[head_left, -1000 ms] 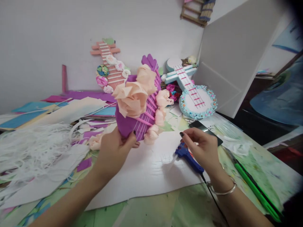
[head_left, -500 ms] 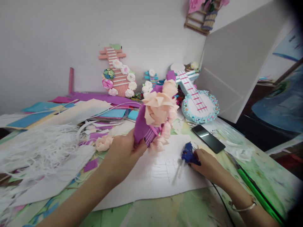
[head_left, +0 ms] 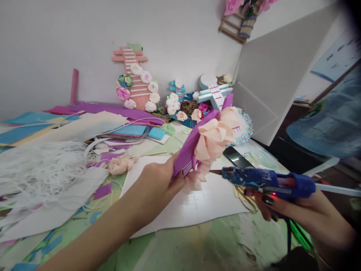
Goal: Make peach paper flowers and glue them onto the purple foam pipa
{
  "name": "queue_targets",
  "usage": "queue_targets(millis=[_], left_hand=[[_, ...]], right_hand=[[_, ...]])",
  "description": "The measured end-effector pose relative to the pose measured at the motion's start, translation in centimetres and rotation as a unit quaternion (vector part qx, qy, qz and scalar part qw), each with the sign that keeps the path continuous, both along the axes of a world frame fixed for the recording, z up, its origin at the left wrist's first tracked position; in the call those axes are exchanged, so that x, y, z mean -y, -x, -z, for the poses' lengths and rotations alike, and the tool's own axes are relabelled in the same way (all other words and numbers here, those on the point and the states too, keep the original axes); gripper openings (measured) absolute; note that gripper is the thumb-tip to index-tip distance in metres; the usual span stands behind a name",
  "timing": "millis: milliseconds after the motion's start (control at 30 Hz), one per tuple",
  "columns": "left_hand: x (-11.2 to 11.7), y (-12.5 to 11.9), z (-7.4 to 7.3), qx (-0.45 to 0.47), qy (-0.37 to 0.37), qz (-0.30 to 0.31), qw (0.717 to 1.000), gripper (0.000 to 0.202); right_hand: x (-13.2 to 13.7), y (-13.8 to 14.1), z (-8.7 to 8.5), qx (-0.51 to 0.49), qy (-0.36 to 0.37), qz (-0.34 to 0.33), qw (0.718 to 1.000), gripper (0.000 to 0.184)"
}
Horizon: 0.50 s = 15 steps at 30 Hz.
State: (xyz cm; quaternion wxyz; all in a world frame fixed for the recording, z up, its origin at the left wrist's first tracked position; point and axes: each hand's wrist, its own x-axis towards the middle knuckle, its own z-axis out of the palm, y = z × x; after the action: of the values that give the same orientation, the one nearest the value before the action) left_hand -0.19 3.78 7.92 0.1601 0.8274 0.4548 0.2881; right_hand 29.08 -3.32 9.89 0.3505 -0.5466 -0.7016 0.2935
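Note:
My left hand (head_left: 160,184) is closed around the lower end of a purple paper instrument (head_left: 188,152), held tilted above the table. Peach paper flowers (head_left: 214,137) cover its right side, and pale strings show near my thumb. In my right hand (head_left: 299,210) is a blue hot glue gun (head_left: 262,178), gripped by its handle with a red light lit. Its nozzle points left, close to the lower peach petals; whether it touches them I cannot tell. A white glue stick (head_left: 337,189) sticks out of its back end.
A white board (head_left: 158,222) lies below my hands, gold scissors (head_left: 248,199) on its right edge. A phone (head_left: 238,157) is behind the glue gun. White string (head_left: 53,177) and a loose peach flower (head_left: 120,165) lie left. Decorated paper instruments (head_left: 138,86) stand by the wall.
My right hand has lifted the glue gun off the board and turned its nozzle left toward the flowers. My left hand has shifted the purple instrument right and tilted it. The gold scissors are now visible.

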Motion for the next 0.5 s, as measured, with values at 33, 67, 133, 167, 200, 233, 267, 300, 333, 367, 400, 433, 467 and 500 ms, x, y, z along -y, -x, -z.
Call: queue_targets(millis=[33,67,133,167,200,233,267,300,333,367,400,433,467,500], left_hand=[[0.1,0.0,0.0,0.001,0.006,0.015,1.0,0.017],[0.2,0.0,0.0,0.003,0.011,0.029,1.0,0.018],[0.4,0.0,-0.1,0.004,0.017,0.045,0.999,0.019],[0.5,0.0,-0.1,0.002,0.019,0.048,0.999,0.02],[0.6,0.0,-0.2,0.0,0.022,0.049,0.999,0.02],[0.7,0.0,-0.3,-0.002,0.026,0.051,0.998,0.021],[0.8,0.0,-0.4,-0.003,0.031,0.054,0.998,0.022],[0.9,0.0,-0.4,-0.002,0.038,0.06,0.998,0.022],[1.0,0.0,-0.5,0.0,0.044,0.066,0.997,0.023],[1.1,0.0,-0.6,0.003,0.05,0.072,0.996,0.024],[1.1,0.0,-0.7,0.005,0.056,0.078,0.995,0.025],[1.1,0.0,-0.7,0.006,0.06,0.081,0.995,0.026],[1.2,0.0,-0.7,0.006,0.061,0.082,0.995,0.027],[1.1,0.0,-0.7,0.005,0.06,0.082,0.995,0.027]], right_hand=[[0.1,0.6,-0.4,0.033,-0.012,-0.027,0.999,0.023],[0.1,1.1,-0.8,0.08,-0.039,-0.048,0.995,0.023],[-0.1,2.0,-1.5,0.19,-0.112,-0.07,0.973,0.018],[-0.2,2.4,-1.7,0.234,-0.135,-0.08,0.959,0.014],[-0.4,2.8,-2.0,0.261,-0.145,-0.097,0.949,0.012],[-0.5,3.2,-2.2,0.276,-0.152,-0.11,0.943,0.014],[-0.6,3.4,-2.4,0.286,-0.15,-0.121,0.939,0.014],[-0.7,3.7,-2.6,0.29,-0.147,-0.13,0.937,0.014],[-0.8,3.8,-2.7,0.29,-0.143,-0.135,0.937,0.013],[-0.8,3.9,-2.8,0.291,-0.135,-0.139,0.937,0.011],[-0.9,4.0,-2.9,0.293,-0.128,-0.143,0.937,0.01],[-0.9,4.1,-3.0,0.297,-0.119,-0.148,0.936,0.009],[-0.9,4.2,-3.0,0.302,-0.107,-0.153,0.935,0.008],[-1.0,4.2,-3.1,0.306,-0.097,-0.157,0.934,0.008]])
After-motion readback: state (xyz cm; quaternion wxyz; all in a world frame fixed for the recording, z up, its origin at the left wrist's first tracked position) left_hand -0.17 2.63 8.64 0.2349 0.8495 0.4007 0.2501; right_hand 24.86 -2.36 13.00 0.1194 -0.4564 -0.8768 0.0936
